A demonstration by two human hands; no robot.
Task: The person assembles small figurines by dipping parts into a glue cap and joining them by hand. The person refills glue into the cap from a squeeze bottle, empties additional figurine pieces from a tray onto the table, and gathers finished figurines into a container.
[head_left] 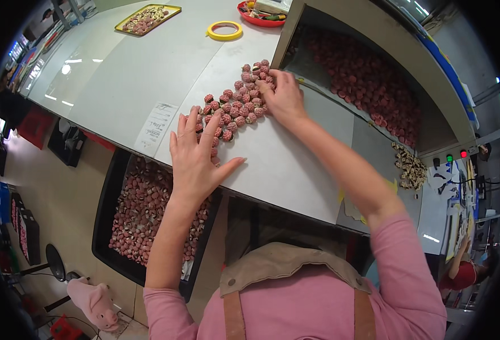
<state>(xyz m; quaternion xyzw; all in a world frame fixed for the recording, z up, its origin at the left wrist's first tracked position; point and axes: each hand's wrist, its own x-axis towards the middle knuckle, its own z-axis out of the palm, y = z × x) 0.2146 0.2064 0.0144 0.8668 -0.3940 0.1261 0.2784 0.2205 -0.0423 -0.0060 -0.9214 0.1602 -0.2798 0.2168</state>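
A loose heap of small pink, bumpy, round pieces [238, 107] with some dark undersides lies on the white worktop [284, 175]. My left hand [196, 156] rests at the heap's near left end, its fingers spread and the thumb held out to the side. Several pieces show beside and between those fingers. At the far right end, my right hand [287, 101] touches the heap with loosely bent fingers that are apart. Neither hand grips a piece that I can make out.
Below the table edge stands a black bin [104, 218] of similar pieces. An open-fronted housing [287, 37] at right holds many more. Cream-and-dark pieces [410, 167] lie beyond my right arm. A yellow tray [126, 31], tape roll [224, 36] and red bowl [261, 21] sit farther back.
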